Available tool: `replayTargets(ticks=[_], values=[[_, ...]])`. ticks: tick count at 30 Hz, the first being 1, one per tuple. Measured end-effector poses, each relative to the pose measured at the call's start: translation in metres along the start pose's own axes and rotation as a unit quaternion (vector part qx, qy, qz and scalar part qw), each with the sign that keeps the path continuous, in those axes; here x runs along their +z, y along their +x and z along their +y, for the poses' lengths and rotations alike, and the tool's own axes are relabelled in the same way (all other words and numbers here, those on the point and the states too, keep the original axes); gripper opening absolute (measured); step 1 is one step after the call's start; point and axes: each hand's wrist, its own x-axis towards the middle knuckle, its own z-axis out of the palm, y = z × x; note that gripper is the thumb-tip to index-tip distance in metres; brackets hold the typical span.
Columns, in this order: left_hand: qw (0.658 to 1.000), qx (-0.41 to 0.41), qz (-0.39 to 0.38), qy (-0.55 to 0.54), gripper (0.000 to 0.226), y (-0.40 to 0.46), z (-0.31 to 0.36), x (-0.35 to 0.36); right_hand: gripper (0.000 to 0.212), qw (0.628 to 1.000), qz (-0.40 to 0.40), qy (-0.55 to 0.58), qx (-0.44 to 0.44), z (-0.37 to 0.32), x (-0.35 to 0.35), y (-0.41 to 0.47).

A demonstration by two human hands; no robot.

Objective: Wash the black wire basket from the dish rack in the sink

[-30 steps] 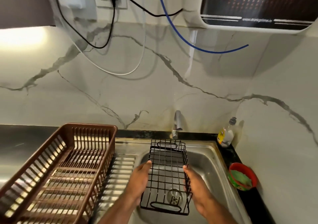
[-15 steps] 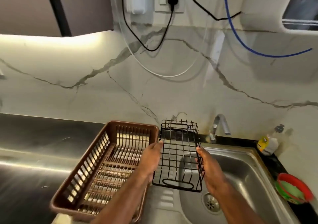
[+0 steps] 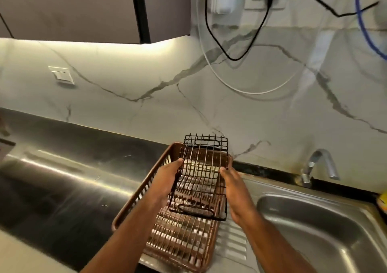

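Observation:
I hold the black wire basket (image 3: 201, 176) in both hands, lifted above the brown plastic dish rack (image 3: 146, 191). My left hand (image 3: 167, 180) grips its left long side and my right hand (image 3: 234, 191) grips its right long side. The basket is rectangular, open side up, tilted with its far end higher. The steel sink (image 3: 326, 230) lies to the right, its bowl apart from the basket. The tap (image 3: 318, 165) stands at the sink's back edge; no water is visible.
A steel draining board (image 3: 232, 243) lies between rack and sink bowl. Dark countertop (image 3: 69, 180) stretches left. Black, white and blue cables (image 3: 234, 56) hang on the marble wall above. A yellow item (image 3: 382, 201) sits at the right edge.
The basket has travelled left with both hands, from over the sink bowl to above the dish rack. The view has swung left too, pushing the sink to the right.

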Motion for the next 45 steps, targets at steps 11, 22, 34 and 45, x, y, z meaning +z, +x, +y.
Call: replayTargets(ticks=[11,22,34,45], values=[[0.993,-0.012,-0.070,0.093,0.053,0.066,-0.047,-0.067,0.051,0.992,0.087,-0.023,0.086,0.049,0.085,0.015],[0.977,-0.036,-0.164,0.131,0.073,0.112,-0.085,-0.085,0.047,0.969,0.187,-0.046,0.153,0.084,0.118,0.018],[0.974,-0.042,-0.166,0.149,0.072,0.121,-0.109,-0.081,0.046,0.964,0.184,-0.075,0.174,0.106,0.110,0.023],[0.969,-0.049,-0.167,0.174,0.070,0.122,-0.109,-0.079,0.048,0.965,0.176,-0.068,0.181,0.110,0.110,0.023]])
